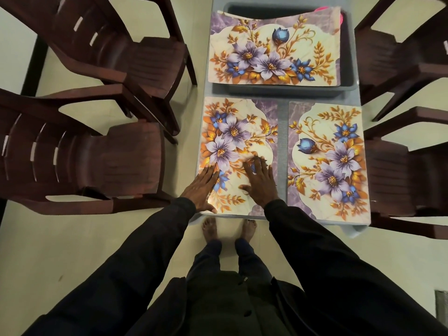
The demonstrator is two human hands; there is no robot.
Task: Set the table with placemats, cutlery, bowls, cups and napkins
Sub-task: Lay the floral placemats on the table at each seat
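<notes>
Left hand [202, 187] and right hand [260, 183] flat, fingers straight, pressing left mat [232, 132], right mat [327, 154] beside, tub [278, 91] holding third mat [274, 49], pink item [341, 16] underneath

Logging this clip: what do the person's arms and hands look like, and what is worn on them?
Both arms are covered to the wrist by long, loose dark sleeves, the left sleeve and right sleeve alike, plain with no markings. The left hand and right hand are bare: no gloves, and no watch or ring shows.
</notes>
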